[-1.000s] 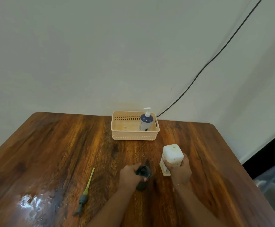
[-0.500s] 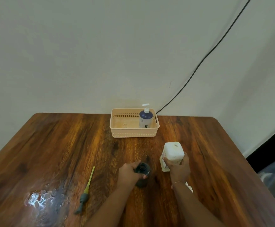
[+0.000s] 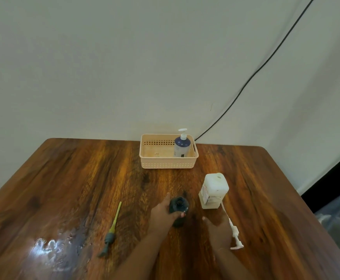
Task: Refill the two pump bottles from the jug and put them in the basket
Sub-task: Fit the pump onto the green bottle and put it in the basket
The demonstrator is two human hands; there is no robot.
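A dark bottle [image 3: 178, 207] with its neck uncapped stands on the wooden table [image 3: 80, 178], and my left hand [image 3: 161, 216] grips its side. The white jug [image 3: 213, 190] stands upright just to its right, top uncovered, with no hand on it. My right hand [image 3: 218, 229] hovers low in front of the jug, fingers apart, beside a white pump head [image 3: 234, 233] lying on the table. A blue pump bottle [image 3: 182, 147] with a white pump stands in the right end of the peach basket [image 3: 168, 164].
A grey pump head with a yellow-green tube [image 3: 112, 229] lies left of my left hand. A wet shiny patch [image 3: 49, 251] spreads at the near left. A black cable [image 3: 246, 83] runs down the wall behind the basket. The table's right edge is near.
My right hand has let go of the jug and dropped toward me, next to the white pump head. My left hand stays on the dark bottle.
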